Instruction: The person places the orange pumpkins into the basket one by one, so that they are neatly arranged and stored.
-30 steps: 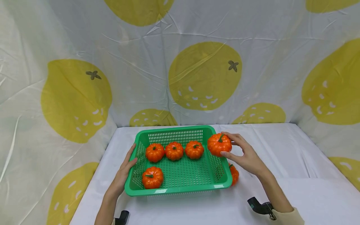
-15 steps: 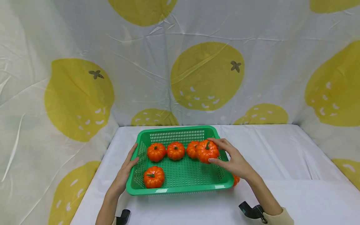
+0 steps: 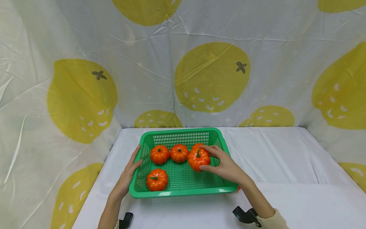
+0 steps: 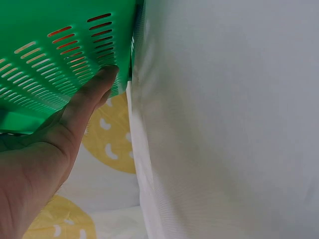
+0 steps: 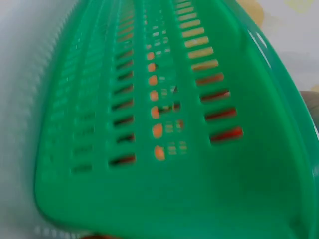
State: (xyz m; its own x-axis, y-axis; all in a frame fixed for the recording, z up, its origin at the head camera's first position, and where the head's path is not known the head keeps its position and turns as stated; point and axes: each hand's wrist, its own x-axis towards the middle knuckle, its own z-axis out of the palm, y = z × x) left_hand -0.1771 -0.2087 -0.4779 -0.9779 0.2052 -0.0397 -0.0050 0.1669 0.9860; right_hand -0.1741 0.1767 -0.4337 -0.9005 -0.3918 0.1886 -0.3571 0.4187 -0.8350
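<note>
A green basket [image 3: 188,191] stands on the white table. My left hand [image 3: 124,178] lies along its left side, fingers straight against the wall; in the left wrist view the hand [image 4: 65,129] touches the slotted side [image 4: 30,30]. Over the right half of the basket my right hand [image 3: 226,165] pinches an orange pumpkin [image 3: 198,160] between thumb and fingers. It partly covers another pumpkin [image 3: 197,146] behind it. Also in the basket are a pumpkin at back left [image 3: 159,154], one beside it [image 3: 179,153] and one at front left [image 3: 157,180].
Part of an orange pumpkin [image 3: 239,188] shows outside the basket's front right corner, mostly hidden. In the right wrist view the basket wall [image 5: 164,189] fills most of the picture. A lemon-patterned cloth [image 3: 143,79] hangs behind and beside the white tabletop [image 3: 286,152].
My right hand has carried the held pumpkin left, from the basket's right rim to over its inside. The left hand stays at the left side.
</note>
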